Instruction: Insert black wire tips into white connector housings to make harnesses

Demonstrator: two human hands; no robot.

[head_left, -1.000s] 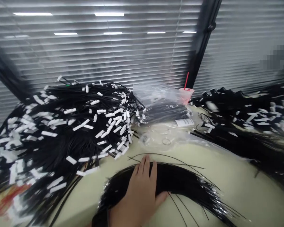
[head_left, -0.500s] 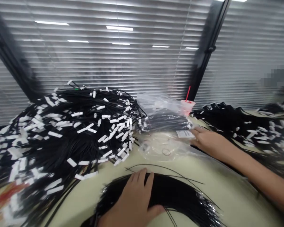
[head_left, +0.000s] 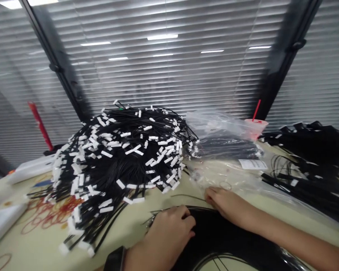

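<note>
A thick curved bundle of black cables (head_left: 211, 233) lies at the bottom of the view. My left hand (head_left: 169, 233), with a dark band on its wrist, rests on the bundle's left part, its fingers curled; what they hold, if anything, is hidden. At the bundle's upper edge is my right hand (head_left: 223, 203), its fingers pressed together near a thin loose cable (head_left: 188, 195); whether it grips that cable is too small to tell. Just beyond lies a clear plastic bag (head_left: 226, 145) with dark cables inside and a white label.
A large heap of black cables with white tags (head_left: 121, 158) covers the left middle. Orange-red rubber bands (head_left: 53, 212) lie left of it, near a white box (head_left: 5, 224). A cup with a red straw (head_left: 255, 128) stands behind; more black cables (head_left: 322, 146) lie right.
My right hand has moved from the bag's label down to the bundle. My left hand's fingers, spread before, are now curled. The view has turned left, showing the rubber bands and box.
</note>
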